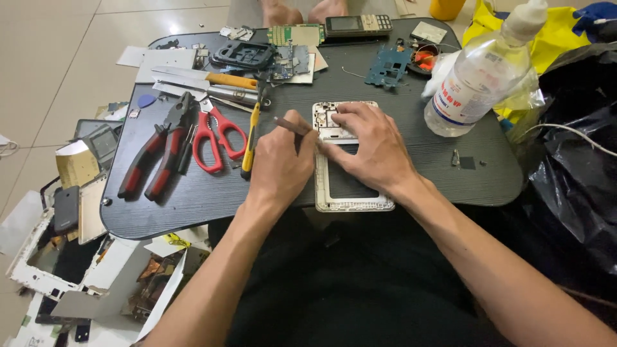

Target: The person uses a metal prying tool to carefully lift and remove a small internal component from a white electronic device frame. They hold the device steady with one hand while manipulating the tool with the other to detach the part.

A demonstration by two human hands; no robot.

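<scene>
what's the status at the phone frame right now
Left hand shut on thin tool, tip at white phone frame. Right hand pressing frame flat. Scissors, pliers lie left, apart.

At the far right of my tabletop [424, 160] stands a clear plastic bottle [479, 77] with a white nozzle cap; its label [457, 96] is white with red and blue print, wrapped around the lower body. At the far edge lies a dark keypad phone [358, 25], its small screen [342, 24] dark and greyish, unlit. On the floor to my left sits a grey device [101, 142] with a dull, blank screen, beside a yellowish card.
</scene>
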